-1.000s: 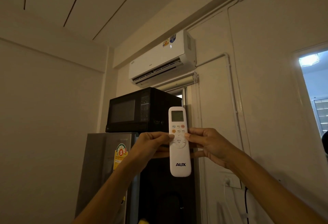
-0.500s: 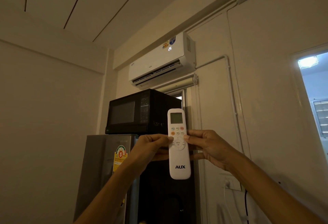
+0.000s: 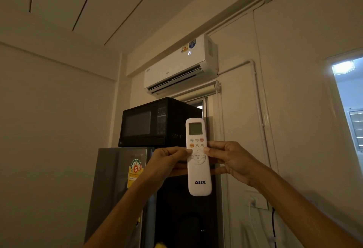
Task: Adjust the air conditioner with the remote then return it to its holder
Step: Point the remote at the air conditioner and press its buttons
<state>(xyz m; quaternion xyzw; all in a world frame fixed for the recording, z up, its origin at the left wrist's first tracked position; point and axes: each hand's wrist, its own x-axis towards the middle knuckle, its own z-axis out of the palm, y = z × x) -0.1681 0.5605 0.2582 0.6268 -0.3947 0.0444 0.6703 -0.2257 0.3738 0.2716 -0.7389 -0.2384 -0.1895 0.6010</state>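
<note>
1. The long white smooth plastic remote (image 3: 198,157) stands up straight in the middle of the view, its screen end at 12 o'clock and its AUX name end at 6 o'clock.
2. The left hand (image 3: 167,161) pinches the remote from 9 o'clock. The right hand (image 3: 227,159) pinches it from 3 o'clock. Both are closed on it, each thumb on an edge of the round button ring.
3. Both hands are just as near to the buttons, so either thumb could press next, I think.
4. The holder is not in sight, so I cannot tell which way the remote must go later.
5. Behind the hands, toward 8 o'clock, is a tall grey metal fridge (image 3: 114,188) with a bright sticker.
6. A black boxy microwave (image 3: 149,123) with a dark glass door sits on top of it.
7. Far up at 12 o'clock, the white boxy air conditioner (image 3: 176,66) hangs on the wall. Its flap is open and small lit numbers glow.
</note>
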